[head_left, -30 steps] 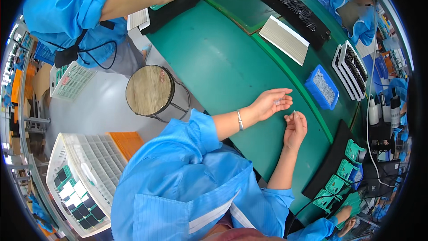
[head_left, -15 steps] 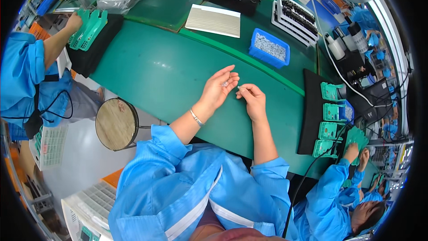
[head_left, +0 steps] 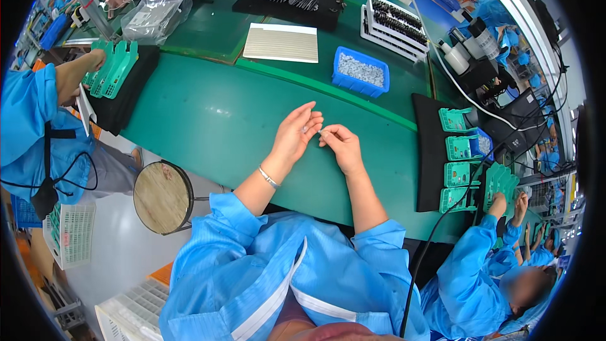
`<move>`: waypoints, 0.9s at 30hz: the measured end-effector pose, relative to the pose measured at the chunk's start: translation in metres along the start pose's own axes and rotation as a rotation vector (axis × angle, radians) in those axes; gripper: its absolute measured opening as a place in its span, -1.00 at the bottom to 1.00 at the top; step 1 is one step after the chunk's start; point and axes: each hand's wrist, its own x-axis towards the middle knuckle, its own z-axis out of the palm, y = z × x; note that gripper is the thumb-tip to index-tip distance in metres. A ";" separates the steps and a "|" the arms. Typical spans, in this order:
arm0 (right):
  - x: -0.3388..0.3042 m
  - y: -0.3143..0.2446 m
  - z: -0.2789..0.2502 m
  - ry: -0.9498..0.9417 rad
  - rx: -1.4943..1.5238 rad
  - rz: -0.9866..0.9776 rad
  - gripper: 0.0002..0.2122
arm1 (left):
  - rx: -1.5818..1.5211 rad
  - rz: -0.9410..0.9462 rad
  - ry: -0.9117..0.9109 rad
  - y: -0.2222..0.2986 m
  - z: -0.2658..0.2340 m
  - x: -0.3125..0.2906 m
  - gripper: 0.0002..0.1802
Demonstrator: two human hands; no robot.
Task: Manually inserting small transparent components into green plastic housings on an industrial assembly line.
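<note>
My left hand point(head_left: 293, 136) is held over the green bench, palm turned up and fingers curled into a cup. Small pale pieces point(head_left: 305, 129) show between its fingers, too small to name more exactly. Close beside it, my right hand point(head_left: 344, 149) pinches one tiny pale piece point(head_left: 319, 132) between thumb and forefinger, its tip almost against the left fingers. A blue bin point(head_left: 360, 86) full of small pale pieces stands beyond my hands.
Beyond lie a ribbed cream sheet point(head_left: 281, 44), a black mat point(head_left: 252, 6) with thin metal parts, and white trays point(head_left: 394, 41) of black parts. Green plastic housings point(head_left: 457, 173) line a black mat at right. Co-workers handle green housings at both sides; a round stool point(head_left: 163, 197) stands at left.
Both hands now show a little lower and further left in the picture, as the whole scene has shifted left. The right fingertips have come closer to the left fingers.
</note>
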 end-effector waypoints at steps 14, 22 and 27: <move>0.001 0.002 -0.004 -0.010 0.038 -0.007 -0.92 | -0.044 0.013 0.022 0.001 0.001 0.001 -0.68; 0.002 0.004 -0.006 -0.027 0.071 0.002 -0.92 | 0.052 0.003 0.083 0.000 -0.004 0.003 -0.80; 0.002 0.002 -0.006 -0.026 0.067 0.002 -0.91 | 0.020 -0.018 0.039 0.003 0.000 0.003 -0.77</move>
